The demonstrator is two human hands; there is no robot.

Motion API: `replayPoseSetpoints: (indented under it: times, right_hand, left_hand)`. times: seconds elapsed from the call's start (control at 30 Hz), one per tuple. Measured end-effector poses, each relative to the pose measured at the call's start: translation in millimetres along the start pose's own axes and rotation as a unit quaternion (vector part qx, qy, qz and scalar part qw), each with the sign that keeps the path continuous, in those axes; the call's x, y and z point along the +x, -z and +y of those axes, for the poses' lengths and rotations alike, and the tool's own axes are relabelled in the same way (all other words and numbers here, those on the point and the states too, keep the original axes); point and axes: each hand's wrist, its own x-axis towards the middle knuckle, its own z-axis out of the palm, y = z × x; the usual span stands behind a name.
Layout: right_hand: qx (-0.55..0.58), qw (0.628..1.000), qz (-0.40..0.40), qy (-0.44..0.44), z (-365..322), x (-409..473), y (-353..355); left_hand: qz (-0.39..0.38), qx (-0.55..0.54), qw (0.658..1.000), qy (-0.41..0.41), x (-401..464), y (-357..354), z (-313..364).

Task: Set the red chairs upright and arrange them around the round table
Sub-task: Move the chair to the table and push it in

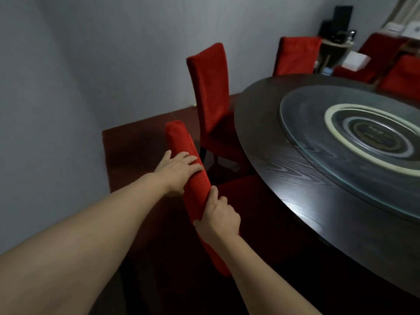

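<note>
By round table (261,142), both hands grip nearest chair backrest (179,142), legs hidden.

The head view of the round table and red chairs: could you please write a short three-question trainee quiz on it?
1. True or false: both hands hold the top edge of the nearest red chair's backrest.
2. Which lies on the round table? A) a cloth B) a glass turntable C) plates
3. Fill in: the red chair just beyond the held one stands ____.

Key
1. True: the left hand rests over it and the right hand grips it.
2. B, the glass turntable.
3. Upright.
</note>
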Motion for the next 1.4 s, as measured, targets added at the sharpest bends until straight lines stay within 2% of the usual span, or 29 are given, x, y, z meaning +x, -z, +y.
replayPoseSetpoints:
  times: [0.2, 0.37, 0.5, 0.97, 1.17, 1.4]
  right_hand:
    - [-0.047, 0.997, 0.054, -0.010, -9.1, 12.8, -7.6]
    - [-0.030, 0.996, 0.078, 0.023, -7.5, 13.4, -9.2]
    - [-0.025, 0.994, 0.097, 0.038, -7.7, 13.7, -13.1]
    - [-0.028, 0.991, 0.090, 0.099, 1.5, 14.1, -11.7]
    - [-0.048, 0.988, 0.111, 0.094, 12.1, 26.8, -0.8]
    - [-0.022, 0.990, 0.120, 0.073, -18.5, 51.8, -6.6]
  left_hand:
    - [0.017, 0.066, 0.993, -0.092, 43.0, -7.5, -12.3]
    - [0.052, 0.108, 0.984, -0.132, 51.7, -11.3, -16.0]
    - [0.049, 0.115, 0.982, -0.141, 49.5, -5.8, -16.0]
    - [0.012, 0.134, 0.984, -0.114, 38.0, -0.6, -9.6]
    - [0.046, 0.127, 0.987, -0.086, 52.8, 3.8, 0.5]
    - [0.071, 0.113, 0.990, -0.048, 69.3, -2.5, -27.7]
